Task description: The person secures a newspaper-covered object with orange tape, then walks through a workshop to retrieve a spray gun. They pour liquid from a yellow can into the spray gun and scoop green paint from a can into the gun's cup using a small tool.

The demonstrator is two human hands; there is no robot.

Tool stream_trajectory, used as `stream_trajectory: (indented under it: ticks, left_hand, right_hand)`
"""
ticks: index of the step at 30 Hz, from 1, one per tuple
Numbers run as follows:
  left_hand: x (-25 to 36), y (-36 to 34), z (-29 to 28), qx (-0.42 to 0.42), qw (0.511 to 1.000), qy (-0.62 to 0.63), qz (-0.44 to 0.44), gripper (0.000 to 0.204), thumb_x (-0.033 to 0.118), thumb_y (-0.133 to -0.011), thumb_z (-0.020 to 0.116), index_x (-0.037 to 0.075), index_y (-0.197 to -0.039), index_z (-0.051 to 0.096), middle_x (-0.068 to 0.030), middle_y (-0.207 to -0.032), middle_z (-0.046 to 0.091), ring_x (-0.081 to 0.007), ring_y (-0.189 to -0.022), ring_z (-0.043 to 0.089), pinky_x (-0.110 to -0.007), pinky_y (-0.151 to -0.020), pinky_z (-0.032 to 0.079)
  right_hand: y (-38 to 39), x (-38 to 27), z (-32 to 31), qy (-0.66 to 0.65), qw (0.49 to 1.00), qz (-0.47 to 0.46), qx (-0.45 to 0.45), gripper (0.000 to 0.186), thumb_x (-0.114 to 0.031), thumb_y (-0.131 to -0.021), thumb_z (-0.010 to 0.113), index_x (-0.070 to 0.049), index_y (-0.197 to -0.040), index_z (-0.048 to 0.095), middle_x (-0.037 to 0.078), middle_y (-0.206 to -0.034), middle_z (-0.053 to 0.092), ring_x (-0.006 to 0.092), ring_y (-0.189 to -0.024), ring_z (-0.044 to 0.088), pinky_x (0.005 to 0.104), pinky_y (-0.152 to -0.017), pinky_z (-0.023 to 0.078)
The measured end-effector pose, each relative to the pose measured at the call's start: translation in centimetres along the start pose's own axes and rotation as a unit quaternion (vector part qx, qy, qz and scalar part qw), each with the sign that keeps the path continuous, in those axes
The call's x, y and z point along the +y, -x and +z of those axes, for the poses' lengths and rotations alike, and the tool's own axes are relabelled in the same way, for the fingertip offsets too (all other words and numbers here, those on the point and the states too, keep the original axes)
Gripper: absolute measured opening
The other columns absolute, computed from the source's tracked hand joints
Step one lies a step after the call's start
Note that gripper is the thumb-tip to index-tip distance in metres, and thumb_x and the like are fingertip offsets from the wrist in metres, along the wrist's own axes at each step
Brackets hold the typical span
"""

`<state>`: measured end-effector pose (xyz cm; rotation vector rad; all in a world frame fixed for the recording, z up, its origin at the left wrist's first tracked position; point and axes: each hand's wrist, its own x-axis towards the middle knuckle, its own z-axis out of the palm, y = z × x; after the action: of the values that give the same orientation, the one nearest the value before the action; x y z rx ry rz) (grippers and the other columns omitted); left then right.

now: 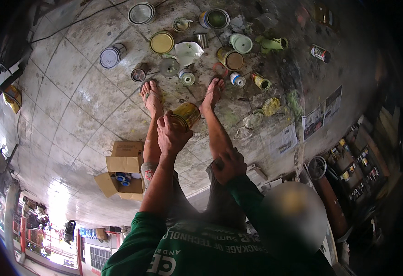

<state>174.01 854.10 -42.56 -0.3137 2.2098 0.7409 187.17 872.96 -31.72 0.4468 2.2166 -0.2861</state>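
Observation:
My left hand [171, 134] is closed around the end of a yellow paint can [187, 115], tilted on its side above the floor between my shins. The can's far end points away to the right; what is inside it cannot be seen. My right hand [229, 166] rests on my right knee with its fingers spread over it and holds nothing. Beyond my feet stand a small white can [187, 77], a white-and-blue can [237, 80] and a small yellow can [260, 81].
Farther off are a gold-lidded can [161, 42], a grey-lidded can [110, 58], a green-stained cup [274, 43] and crumpled paper [188, 53]. A cardboard box [124, 164] holding blue-topped containers sits left of my left leg. Newspaper sheets [312, 122] lie at right, near a shelf with small containers [355, 165].

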Motion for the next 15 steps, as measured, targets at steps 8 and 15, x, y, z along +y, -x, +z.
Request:
stream_trajectory:
  ticks: [8,15]
  left_hand:
    - [0.6,0.0,0.2,-0.052,0.998,-0.024,-0.031,0.098,0.031,-0.060,0.090,0.012,-0.140,0.038,-0.0235,-0.133,0.046,-0.0452,-0.123,0.051,-0.054,-0.099,0.049]
    - [1.1,-0.8,0.5,-0.027,0.999,-0.003,0.020,0.099,0.034,-0.060,0.092,0.012,-0.139,0.038,-0.0235,-0.133,0.048,-0.0450,-0.121,0.053,-0.051,-0.096,0.051]
  right_hand:
    - [0.4,0.1,1.0,0.008,1.000,0.018,-0.016,0.046,-0.042,-0.078,0.072,-0.016,-0.116,0.069,0.012,-0.138,0.054,0.0433,-0.129,0.048,0.0587,-0.096,0.049]
    - [-0.3,0.5,-0.2,-0.026,0.999,0.023,-0.027,0.056,-0.046,-0.082,0.065,-0.015,-0.129,0.064,0.017,-0.143,0.050,0.0448,-0.134,0.042,0.0598,-0.103,0.044]
